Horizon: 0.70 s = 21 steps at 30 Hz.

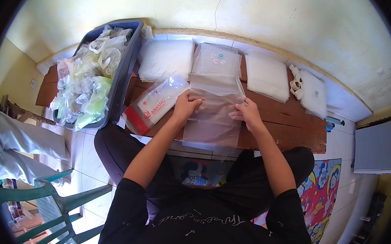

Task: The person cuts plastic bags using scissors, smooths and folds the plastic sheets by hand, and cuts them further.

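"So, which step is in hand?"

"Spreading or straightening a clear plastic bag (216, 98), I'd judge. It lies between the two hands, over the middle of the brown counter (286, 124)."

"And the grip on each side?"

"The left grip (189, 107) is pinched on the bag's left side, the right grip (249, 114) on its right, those fingers a little fanned."

"What would the next move call for?"

"Even tension and a light touch, I'd say; film this thin looks apt to crease or slip."

"What's hard to make out?"

"Plenty. See-through film (210, 134) shows nearer the person, and I can't tell whether it belongs to the same bag. Nor can I count layers or find the bag's mouth. Some fingertips are hidden. Beyond, a stack with small round prints (217, 62) meets the bag's far end, and which overlaps which is unclear. The tangled bags (90, 69) in the dark tub (128, 65) can't be sorted by eye, and at far left someone's grey trousers (26, 137) are cut off."
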Each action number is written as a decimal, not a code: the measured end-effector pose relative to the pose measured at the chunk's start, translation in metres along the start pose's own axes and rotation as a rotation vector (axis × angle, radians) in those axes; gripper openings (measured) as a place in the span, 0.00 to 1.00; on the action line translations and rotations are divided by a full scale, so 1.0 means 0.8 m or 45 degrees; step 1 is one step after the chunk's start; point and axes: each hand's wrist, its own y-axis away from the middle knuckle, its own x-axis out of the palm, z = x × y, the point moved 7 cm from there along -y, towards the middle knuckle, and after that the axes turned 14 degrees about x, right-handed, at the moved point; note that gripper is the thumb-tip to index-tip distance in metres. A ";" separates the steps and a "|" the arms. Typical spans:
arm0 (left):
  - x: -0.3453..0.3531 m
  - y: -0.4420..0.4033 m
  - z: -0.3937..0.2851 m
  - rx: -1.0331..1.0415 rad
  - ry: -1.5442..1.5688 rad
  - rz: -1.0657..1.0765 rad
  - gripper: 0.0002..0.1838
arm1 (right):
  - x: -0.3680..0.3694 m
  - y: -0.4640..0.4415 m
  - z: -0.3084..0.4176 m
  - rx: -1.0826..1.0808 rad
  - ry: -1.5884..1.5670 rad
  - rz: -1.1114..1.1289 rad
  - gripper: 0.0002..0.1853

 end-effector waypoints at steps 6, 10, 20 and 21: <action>-0.001 0.008 -0.010 -0.155 -0.204 -0.044 0.27 | -0.020 -0.011 0.000 -0.141 -0.163 -0.122 0.19; 0.007 0.012 -0.007 -0.206 -0.248 0.102 0.29 | -0.032 -0.009 0.002 -0.145 -0.265 -0.212 0.20; -0.004 -0.009 -0.032 0.079 0.074 -0.069 0.17 | 0.001 0.021 0.030 -0.300 -0.103 -0.007 0.23; -0.004 -0.009 -0.039 0.078 0.075 -0.068 0.17 | 0.002 0.025 0.035 -0.344 -0.122 0.004 0.22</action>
